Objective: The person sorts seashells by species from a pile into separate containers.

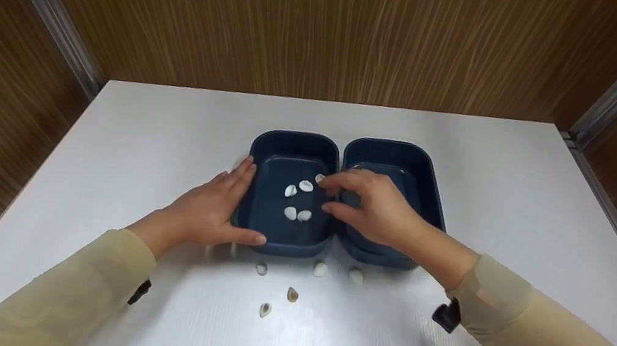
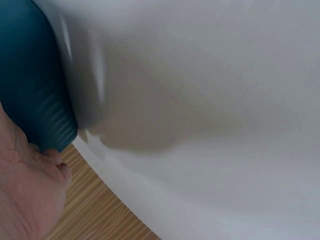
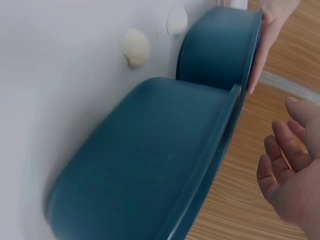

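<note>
Two dark blue bins stand side by side on the white table. Several pale seashells (image 1: pixel 306 185) lie inside the left bin (image 1: pixel 281 248). My left hand (image 1: pixel 210 210) rests along that bin's left side, fingers straight and thumb on the front rim. Over the edge where the bins meet hovers my right hand (image 1: pixel 377 208), its thumb apart from the loosely bent fingers. One shell (image 1: pixel 320 179) lies right by those fingertips. In the right wrist view the right hand (image 3: pixel 295 170) shows nothing between thumb and fingers. No shells can be seen in the visible part of the right bin (image 1: pixel 434 199).
In front of the bins, several more shells are scattered on the table (image 1: pixel 166 132), among them a white shell (image 1: pixel 356 276) and a brownish shell (image 1: pixel 292 294). Wood-grain panels (image 1: pixel 342 36) enclose the table at the back and both sides.
</note>
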### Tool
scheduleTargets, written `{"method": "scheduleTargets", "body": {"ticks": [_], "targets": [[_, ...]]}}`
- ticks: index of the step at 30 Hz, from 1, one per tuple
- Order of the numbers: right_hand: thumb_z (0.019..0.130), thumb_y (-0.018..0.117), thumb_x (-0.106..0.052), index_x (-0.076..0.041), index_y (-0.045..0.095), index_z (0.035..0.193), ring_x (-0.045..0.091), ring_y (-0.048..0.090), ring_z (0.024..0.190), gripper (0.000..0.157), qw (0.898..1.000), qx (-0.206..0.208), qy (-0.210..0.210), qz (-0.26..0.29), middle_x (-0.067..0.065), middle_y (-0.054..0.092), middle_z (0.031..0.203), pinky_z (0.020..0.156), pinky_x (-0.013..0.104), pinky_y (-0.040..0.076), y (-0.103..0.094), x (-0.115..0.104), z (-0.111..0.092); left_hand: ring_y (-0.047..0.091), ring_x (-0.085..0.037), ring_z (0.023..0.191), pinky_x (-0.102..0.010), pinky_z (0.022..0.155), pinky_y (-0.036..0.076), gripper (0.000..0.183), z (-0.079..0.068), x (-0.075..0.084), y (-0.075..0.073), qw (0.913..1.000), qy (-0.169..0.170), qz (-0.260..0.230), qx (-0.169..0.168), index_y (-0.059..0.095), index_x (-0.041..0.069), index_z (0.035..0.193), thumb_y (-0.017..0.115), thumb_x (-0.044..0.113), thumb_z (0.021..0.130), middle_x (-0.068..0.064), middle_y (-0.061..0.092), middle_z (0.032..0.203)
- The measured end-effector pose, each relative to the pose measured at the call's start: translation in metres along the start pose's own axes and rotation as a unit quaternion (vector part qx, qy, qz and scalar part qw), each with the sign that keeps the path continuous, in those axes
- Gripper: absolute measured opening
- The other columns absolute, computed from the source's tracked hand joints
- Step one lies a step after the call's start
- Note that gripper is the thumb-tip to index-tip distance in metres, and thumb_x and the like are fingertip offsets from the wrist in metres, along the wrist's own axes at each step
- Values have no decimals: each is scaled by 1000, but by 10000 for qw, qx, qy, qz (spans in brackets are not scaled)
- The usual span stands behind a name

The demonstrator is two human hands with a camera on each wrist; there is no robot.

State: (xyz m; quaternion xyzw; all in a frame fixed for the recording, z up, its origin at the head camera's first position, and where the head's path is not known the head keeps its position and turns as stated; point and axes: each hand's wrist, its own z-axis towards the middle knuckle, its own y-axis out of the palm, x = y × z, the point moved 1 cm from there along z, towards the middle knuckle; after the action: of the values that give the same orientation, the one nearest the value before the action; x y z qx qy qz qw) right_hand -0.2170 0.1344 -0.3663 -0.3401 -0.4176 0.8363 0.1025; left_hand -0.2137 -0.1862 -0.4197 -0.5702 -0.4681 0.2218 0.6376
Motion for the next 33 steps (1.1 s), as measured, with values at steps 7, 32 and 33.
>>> {"method": "scheduleTargets", "body": {"ticks": [7, 32, 33], "targets": [[91, 85, -8, -4, 76, 121, 22, 72, 92, 32, 9994, 33, -351, 48, 5, 76, 100, 79, 47, 60, -14, -8, -33, 9, -26, 163, -46, 131, 13, 134, 0, 1, 0, 10000, -25, 1, 9, -2, 6, 170, 63, 86, 84, -7, -10, 178], [87, 85, 0, -5, 75, 121, 9, 71, 80, 35, 9978, -229, -373, 490, -2, 76, 93, 70, 27, 62, -16, -16, -107, 11, -28, 163, -47, 131, 15, 134, 0, 2, 0, 10000, -19, -18, 2, -1, 6, 170, 64, 85, 84, -7, -9, 178], [87, 85, 0, -6, 75, 121, 9, 70, 79, 35, 9979, -252, -342, 493, -4, 76, 91, 69, 29, 61, -14, -16, -109, 11, -28, 163, -47, 131, 15, 134, 0, 2, 0, 10000, -26, -19, 2, -1, 6, 170, 64, 85, 84, -7, -9, 178]]}}
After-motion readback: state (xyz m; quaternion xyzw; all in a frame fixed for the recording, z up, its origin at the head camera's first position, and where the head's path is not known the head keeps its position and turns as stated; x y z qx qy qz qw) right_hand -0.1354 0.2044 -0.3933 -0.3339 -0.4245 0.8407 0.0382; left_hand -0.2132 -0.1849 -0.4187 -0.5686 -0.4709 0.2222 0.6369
